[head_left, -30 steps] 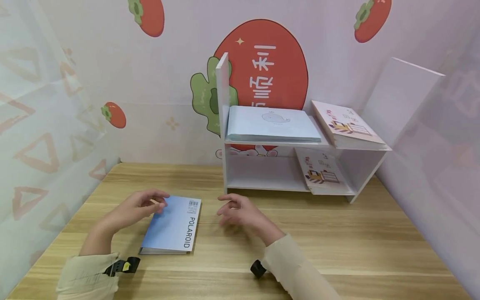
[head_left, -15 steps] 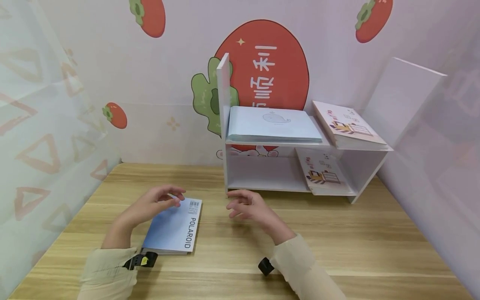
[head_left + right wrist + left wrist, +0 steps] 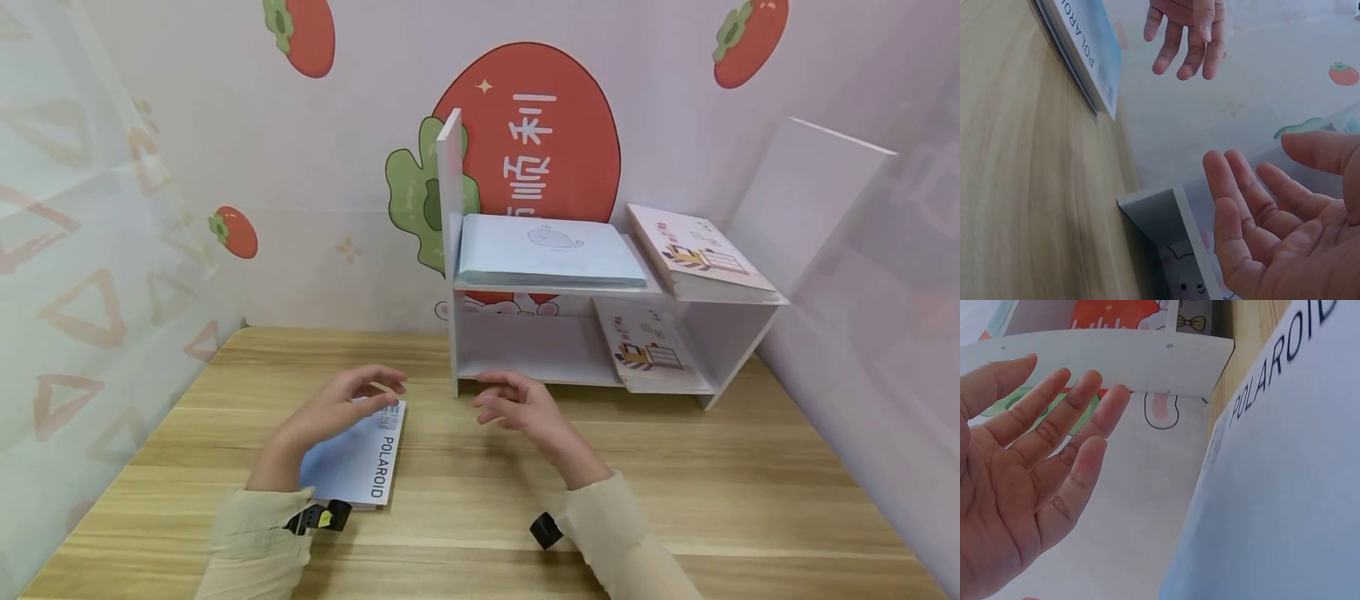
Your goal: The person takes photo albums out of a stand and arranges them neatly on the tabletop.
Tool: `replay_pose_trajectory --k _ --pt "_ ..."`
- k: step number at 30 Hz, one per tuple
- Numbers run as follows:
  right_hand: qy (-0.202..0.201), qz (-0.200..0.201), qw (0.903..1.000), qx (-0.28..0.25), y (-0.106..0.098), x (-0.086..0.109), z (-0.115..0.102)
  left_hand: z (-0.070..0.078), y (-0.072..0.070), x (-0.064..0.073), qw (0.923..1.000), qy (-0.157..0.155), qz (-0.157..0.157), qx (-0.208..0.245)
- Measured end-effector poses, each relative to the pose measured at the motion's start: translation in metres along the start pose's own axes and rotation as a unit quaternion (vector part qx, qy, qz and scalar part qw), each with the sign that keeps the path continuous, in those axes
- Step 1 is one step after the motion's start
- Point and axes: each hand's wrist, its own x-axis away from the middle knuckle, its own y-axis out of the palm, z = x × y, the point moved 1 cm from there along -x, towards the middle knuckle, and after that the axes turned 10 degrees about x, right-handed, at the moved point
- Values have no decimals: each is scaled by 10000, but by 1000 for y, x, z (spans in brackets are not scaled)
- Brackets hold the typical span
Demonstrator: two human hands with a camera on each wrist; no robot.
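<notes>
Blue-and-white POLAROID book (image 3: 354, 467): lies flat on the wooden worktop (image 3: 465, 508) (presumably for stability), near the left grip (image 3: 341, 408); this and the right grip (image 3: 528, 408) are empty, fingers loosely parted.

tabletop (image 3: 457, 533) smooth wood-grain; shelf (image 3: 532, 343) smooth, matt; blue book (image 3: 356, 467) smooth-covered; sleeves (image 3: 258, 542) matt cloth.

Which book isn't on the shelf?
The POLAROID book: it's on the table, while the whale book, upper pinkish book and lower pinkish book are on the shelf.
</notes>
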Motion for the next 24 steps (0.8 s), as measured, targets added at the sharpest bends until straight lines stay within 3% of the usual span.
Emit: replay_pose_trajectory --k 14,24 --pt "-187 464 9987 -110 -32 9 -7 14 27 -18 9987 277 -275 334" --pt "-490 836 9952 -106 -58 21 -13 20 43 -33 9974 305 -444 482"
